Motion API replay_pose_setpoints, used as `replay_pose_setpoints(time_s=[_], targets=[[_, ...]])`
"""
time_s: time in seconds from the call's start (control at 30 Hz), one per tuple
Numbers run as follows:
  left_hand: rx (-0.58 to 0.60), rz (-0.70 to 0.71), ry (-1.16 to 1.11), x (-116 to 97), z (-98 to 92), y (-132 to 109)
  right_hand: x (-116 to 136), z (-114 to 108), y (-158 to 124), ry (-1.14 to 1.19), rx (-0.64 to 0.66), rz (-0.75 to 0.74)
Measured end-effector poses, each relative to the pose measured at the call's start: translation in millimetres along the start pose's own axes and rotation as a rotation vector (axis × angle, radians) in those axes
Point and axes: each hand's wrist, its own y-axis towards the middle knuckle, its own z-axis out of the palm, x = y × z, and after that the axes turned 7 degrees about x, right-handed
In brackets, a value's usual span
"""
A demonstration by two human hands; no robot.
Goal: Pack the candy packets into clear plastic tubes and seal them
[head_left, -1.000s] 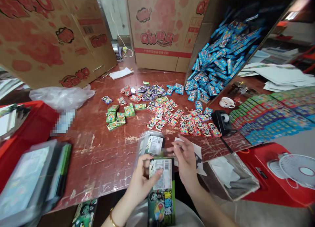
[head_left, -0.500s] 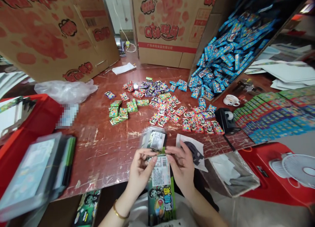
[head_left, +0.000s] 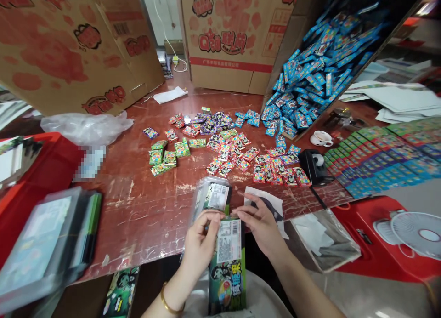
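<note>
A green and black printed candy package (head_left: 223, 274) with a white barcode label stands upright against my lap. My left hand (head_left: 204, 235) is closed at its top edge, thumb and fingers pinching there. At the top right corner, my right hand (head_left: 262, 224) has its thumb and fingertips drawn together; its other fingers curve loosely. The exact contact of the right fingertips is hard to see. Just beyond, on the table edge, lies a clear plastic case (head_left: 205, 189) holding a similar labelled package. Beside it is a white sheet (head_left: 278, 203) with a dark shape on it.
Small candy packets (head_left: 234, 148) in red, green, purple and blue are spread over the red table (head_left: 138, 207). A tipped carton (head_left: 275, 79) spills blue packets. A tape dispenser (head_left: 312, 166), white cup (head_left: 321, 139) and fan (head_left: 418, 235) are rightward; clear plastic cases (head_left: 37, 244) stand left.
My right thumb has slid up off the package's label toward the top corner, and the right hand tilts more inward. The left thumb has also risen to the top edge. The view has shifted slightly.
</note>
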Motion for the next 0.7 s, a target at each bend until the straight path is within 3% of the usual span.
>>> replay_pose_setpoints(time_s=[0.1, 0.23, 0.33, 0.5, 0.7], targets=[[0.025, 0.094, -0.007, 3.9, 7.6, -1.9, -11.3, -1.0, -13.8, -0.19, -0.038, -0.152], [0.106, -0.02, -0.073, 10.8, 14.1, 2.0, -11.0, -4.0, -19.2, -0.507, -0.066, -0.334], [0.087, -0.065, -0.014, 13.6, 15.3, 6.7, 9.0, -10.9, -0.6, -0.592, 0.022, -0.38], [0.049, -0.023, 0.1, 11.9, 15.7, 10.2, 51.3, -8.0, 32.3, -0.688, 0.424, -0.148], [0.052, -0.022, 0.121, 7.8, 16.7, 11.2, 66.3, 5.4, 43.1, -0.836, 0.629, -0.041]])
